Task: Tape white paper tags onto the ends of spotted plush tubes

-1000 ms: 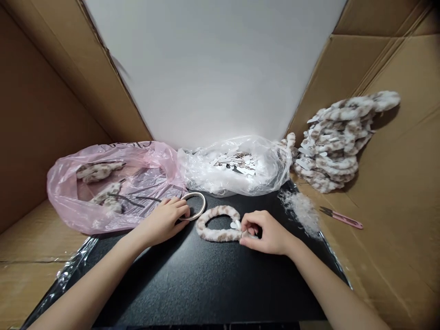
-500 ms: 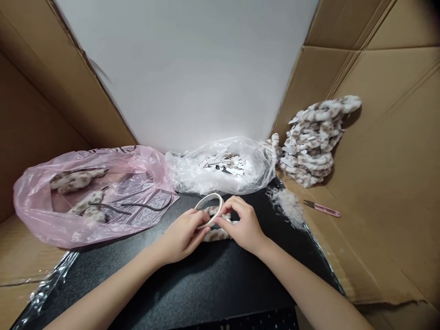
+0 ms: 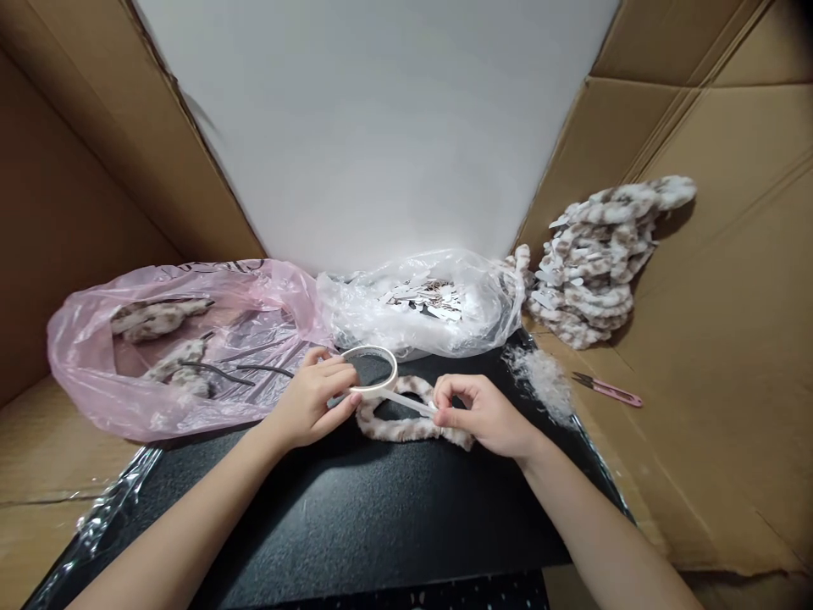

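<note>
My left hand [image 3: 314, 402] grips a tape roll [image 3: 376, 391] with thumb and fingers nearly closed; my right hand [image 3: 489, 415] pinches the end of its drawn-out strip [image 3: 410, 402], over a fuzzy loop [image 3: 400, 430] on the table [image 3: 356, 525]. I judge this unwinding calls for steady tension.

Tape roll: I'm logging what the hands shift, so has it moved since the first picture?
Yes. The tape roll, in the left hand, is now farther right against the clear bag.
</note>
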Motion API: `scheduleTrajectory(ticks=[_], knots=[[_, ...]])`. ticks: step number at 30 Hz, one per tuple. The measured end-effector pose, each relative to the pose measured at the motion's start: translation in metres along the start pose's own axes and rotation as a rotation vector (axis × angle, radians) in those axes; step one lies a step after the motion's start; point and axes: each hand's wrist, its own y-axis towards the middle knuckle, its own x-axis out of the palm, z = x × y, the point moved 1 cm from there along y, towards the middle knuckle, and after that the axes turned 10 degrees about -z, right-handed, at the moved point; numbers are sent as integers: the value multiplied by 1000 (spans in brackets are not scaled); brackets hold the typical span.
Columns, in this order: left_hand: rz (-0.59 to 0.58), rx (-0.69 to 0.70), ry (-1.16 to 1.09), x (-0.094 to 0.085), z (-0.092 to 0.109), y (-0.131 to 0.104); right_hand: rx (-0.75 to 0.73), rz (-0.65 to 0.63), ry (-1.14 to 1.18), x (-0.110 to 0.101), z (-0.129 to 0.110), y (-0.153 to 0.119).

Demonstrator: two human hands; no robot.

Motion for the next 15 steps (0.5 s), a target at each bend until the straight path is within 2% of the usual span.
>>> scheduleTrajectory(ticks=[4,6,8,11,12,13,14,15], knots=[[-8,-61,43,-2,-3,0,-67,-170,12,1,-10,-6],[7,-85,62,-1,-1,-1,-89,-169,-75,-3,-11,-8],[56,-106,79,-1,2,-3,-108,38,-239,-13,-10,-9],[173,-132,120,-3,11,-5,-164,557,-466,-28,-8,-11],[210,-134,138,-3,14,-5,-187,682,-507,-30,-9,-11],[239,-136,156,-3,17,-5,-209,739,-534,-29,-11,-10],[255,-134,173,-3,20,-5,-220,723,-559,-26,-15,-8],[261,-128,185,-3,22,-4,-215,647,-597,-21,-19,-4]])
